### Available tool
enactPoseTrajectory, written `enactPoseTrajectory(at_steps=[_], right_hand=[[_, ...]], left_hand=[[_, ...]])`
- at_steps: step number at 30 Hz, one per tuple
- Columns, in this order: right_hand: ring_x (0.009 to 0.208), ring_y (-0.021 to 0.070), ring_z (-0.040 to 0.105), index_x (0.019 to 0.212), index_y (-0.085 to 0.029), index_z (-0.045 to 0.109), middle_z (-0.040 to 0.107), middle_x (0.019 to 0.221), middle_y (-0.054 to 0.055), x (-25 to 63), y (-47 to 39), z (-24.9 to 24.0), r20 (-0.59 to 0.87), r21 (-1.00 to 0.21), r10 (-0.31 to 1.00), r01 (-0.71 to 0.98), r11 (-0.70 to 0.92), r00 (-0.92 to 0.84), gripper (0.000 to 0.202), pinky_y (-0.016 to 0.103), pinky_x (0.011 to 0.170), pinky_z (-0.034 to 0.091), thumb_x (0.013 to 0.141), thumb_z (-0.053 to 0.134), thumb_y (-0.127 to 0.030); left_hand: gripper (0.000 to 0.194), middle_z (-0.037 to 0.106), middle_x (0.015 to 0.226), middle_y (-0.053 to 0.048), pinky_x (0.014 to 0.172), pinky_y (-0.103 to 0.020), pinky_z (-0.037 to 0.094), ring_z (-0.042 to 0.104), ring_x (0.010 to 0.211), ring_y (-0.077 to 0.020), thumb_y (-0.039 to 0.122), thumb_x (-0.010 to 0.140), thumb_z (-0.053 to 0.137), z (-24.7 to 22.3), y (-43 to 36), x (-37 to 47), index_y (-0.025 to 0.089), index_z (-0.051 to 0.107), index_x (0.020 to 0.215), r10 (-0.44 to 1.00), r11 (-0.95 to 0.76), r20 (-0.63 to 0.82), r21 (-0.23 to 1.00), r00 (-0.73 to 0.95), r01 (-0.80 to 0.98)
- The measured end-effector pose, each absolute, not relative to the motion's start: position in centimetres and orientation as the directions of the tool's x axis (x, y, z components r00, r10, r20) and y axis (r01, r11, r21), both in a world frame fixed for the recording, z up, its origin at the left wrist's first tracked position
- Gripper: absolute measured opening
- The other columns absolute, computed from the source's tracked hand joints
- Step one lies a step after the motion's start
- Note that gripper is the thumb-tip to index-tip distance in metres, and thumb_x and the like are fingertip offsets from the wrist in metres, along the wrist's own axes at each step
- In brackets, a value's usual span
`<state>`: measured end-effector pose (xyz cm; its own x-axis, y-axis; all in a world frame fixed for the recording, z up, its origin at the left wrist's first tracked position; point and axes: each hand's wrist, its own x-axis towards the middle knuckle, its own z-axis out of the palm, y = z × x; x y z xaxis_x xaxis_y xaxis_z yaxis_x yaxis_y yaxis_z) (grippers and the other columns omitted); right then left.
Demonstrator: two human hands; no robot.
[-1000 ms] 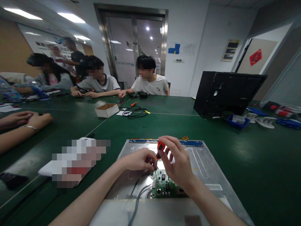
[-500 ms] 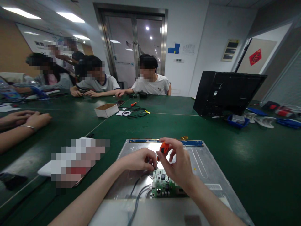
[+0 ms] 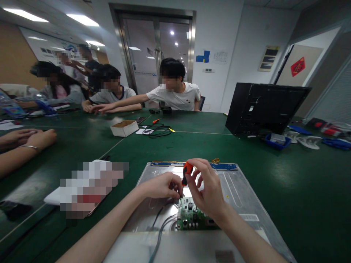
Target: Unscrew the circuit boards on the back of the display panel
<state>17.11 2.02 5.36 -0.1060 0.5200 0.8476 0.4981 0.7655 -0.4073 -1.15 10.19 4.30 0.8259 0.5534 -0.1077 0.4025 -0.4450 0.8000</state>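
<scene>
An orange and black screwdriver stands nearly upright over the top left corner of a green circuit board. My right hand grips its handle between thumb and fingers. Close by its shaft, my left hand is pinched closed at the board's corner; whatever the fingertips hold is hidden. The board lies on a silver metal display panel with a blue circuit strip along its far edge. Grey cables run from the board's left side toward me.
A black monitor housing stands at the right, beside a blue tray. Farther off lie a white box, a black cable and another orange screwdriver. Another person's hands rest at the left; people sit across the table.
The screwdriver handle has turned more upright and my right fingers have shifted and loosened around it. My left hand stays put. Across the table, a person's arm has reached farther left.
</scene>
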Motion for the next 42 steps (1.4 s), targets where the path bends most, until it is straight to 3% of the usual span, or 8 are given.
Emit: enactPoseTrajectory(at_steps=[8,23,31,42], right_hand=[[0.065,0.0110,0.058,0.118,-0.025,0.049,0.059,0.100,0.004,16.98,2.17,5.54,0.876,-0.387,0.480,0.510,0.769,-0.059,0.023,0.021,0.045,0.045,0.097,0.057,-0.022],[0.063,0.0103,0.059,0.124,-0.024,0.052,0.062,0.110,0.008,17.01,1.95,5.64,0.862,-0.394,0.501,0.519,0.758,-0.076,0.031,0.022,0.045,0.046,0.095,0.053,-0.015],[0.062,0.0112,0.058,0.117,-0.024,0.049,0.061,0.091,0.002,17.05,2.11,5.53,0.883,-0.392,0.468,0.505,0.769,-0.027,0.026,0.021,0.045,0.045,0.094,0.060,-0.021],[0.061,0.0093,0.060,0.118,-0.023,0.056,0.065,0.105,0.007,17.25,1.91,5.94,0.880,-0.379,0.473,0.537,0.754,-0.043,0.024,0.021,0.044,0.048,0.095,0.056,-0.017]], left_hand=[[0.006,0.061,0.068,0.002,0.063,-0.025,0.038,0.051,0.066,-0.0142,0.019,0.070,0.071,4.23,10.22,-1.25,0.017,0.072,0.075,0.551,-0.442,-0.102,0.806,0.828,0.394],[0.005,0.059,0.065,0.003,0.060,-0.023,0.036,0.047,0.062,-0.0124,0.017,0.069,0.069,4.12,10.26,-1.22,0.017,0.072,0.074,0.534,-0.457,-0.089,0.806,0.840,0.376],[0.008,0.063,0.071,0.002,0.062,-0.024,0.038,0.051,0.067,-0.0137,0.017,0.071,0.071,3.89,10.33,-1.29,0.017,0.073,0.079,0.541,-0.445,-0.097,0.809,0.835,0.383],[0.006,0.060,0.065,0.004,0.060,-0.024,0.037,0.048,0.062,-0.0128,0.015,0.068,0.070,4.13,10.22,-0.88,0.017,0.071,0.073,0.543,-0.439,-0.100,0.813,0.833,0.384]])
